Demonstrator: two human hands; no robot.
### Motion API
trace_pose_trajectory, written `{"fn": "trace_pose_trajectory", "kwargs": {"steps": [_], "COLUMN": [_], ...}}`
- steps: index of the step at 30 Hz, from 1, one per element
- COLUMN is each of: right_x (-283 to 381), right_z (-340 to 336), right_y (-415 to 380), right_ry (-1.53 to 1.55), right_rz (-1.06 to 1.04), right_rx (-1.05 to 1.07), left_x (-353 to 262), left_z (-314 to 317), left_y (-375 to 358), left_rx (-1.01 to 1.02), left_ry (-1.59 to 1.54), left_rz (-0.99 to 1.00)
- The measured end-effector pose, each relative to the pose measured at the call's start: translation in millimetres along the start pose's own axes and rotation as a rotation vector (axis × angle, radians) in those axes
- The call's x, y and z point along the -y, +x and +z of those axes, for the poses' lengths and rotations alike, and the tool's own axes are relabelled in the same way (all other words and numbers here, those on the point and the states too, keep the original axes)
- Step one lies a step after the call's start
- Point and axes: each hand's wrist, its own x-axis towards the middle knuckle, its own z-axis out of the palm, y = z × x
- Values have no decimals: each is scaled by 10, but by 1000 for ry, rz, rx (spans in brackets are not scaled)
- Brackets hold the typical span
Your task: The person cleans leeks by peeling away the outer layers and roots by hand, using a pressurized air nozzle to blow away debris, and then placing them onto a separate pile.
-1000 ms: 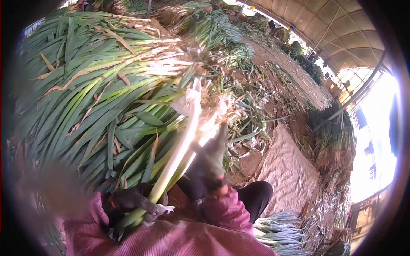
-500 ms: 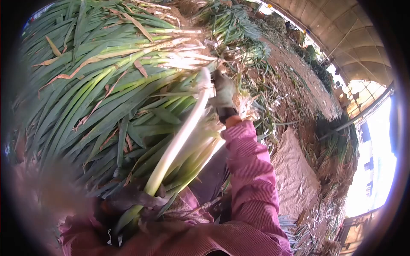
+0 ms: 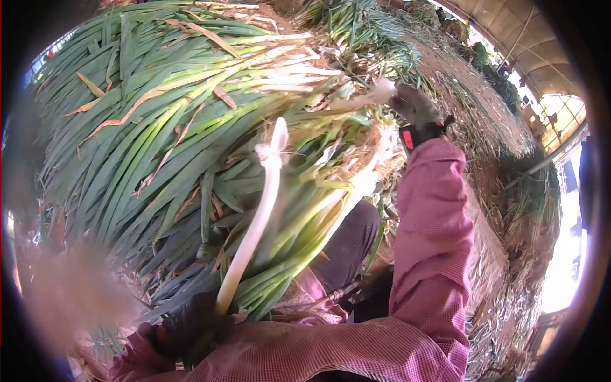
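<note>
My left hand (image 3: 194,321), in a dark glove at the lower left, is closed around the lower part of a green onion (image 3: 254,219). Its peeled white stalk points up, with a root end and a ragged collar at the top. My right hand (image 3: 417,105), gloved and with a dark band at the wrist, is stretched out at the upper right. From its fingers trails a blurred pale strip of onion peel (image 3: 356,100). Other green onions (image 3: 318,235) lie in a bundle across my lap, white ends to the right.
A large heap of green onions (image 3: 146,121) fills the left, leaves toward me. Loose peelings (image 3: 375,153) gather by the root ends. Beyond is bare soil (image 3: 471,108) with scraps, under an arched cover (image 3: 534,38). A blurred pinkish shape (image 3: 76,286) blocks the lower-left view.
My right hand has moved away from the green onion's top toward the right, with the pale peel strip. The onion in my left hand has shifted slightly left and down.
</note>
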Motion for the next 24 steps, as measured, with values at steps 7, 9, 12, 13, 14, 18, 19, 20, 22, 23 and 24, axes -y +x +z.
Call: {"fn": "trace_pose_trajectory", "kwargs": {"steps": [7,9,12,13,14,18,19,20,22,23,24], "right_x": [-707,-1047,-1104,-1011,-965,-1088,-1157,-1258,-1648,-1784,-1613], "right_z": [543,674,654,587,479,-324,-464,-611,-1092,-1454,-1758], "right_y": [-1522,-1798,-2173,-2230,-2285,-2432,-2394,-2346,-2158,-2105,-2237], "right_ry": [-340,-832,-1326,-1536,-1735,-1472,-1506,-1535,-1658,-1730,-1450], "right_rz": [-335,-687,-488,-340,-178,-575,-469,-364,-155,98,270], "right_rx": [440,337,275,343,412,-147,-208,-268,-457,-524,-591], "left_x": [-5,140,156,127,109,-287,-404,-377,-218,-159,-103], "left_z": [262,372,515,551,583,755,830,859,798,787,777], "left_y": [265,431,607,613,621,556,520,611,858,780,698], "left_rx": [-26,-12,-7,-28,-51,-38,-15,72,222,204,109], "left_ry": [328,285,627,799,869,728,585,621,698,922,1135], "left_rz": [311,502,809,953,1000,833,691,614,466,739,1025]}}
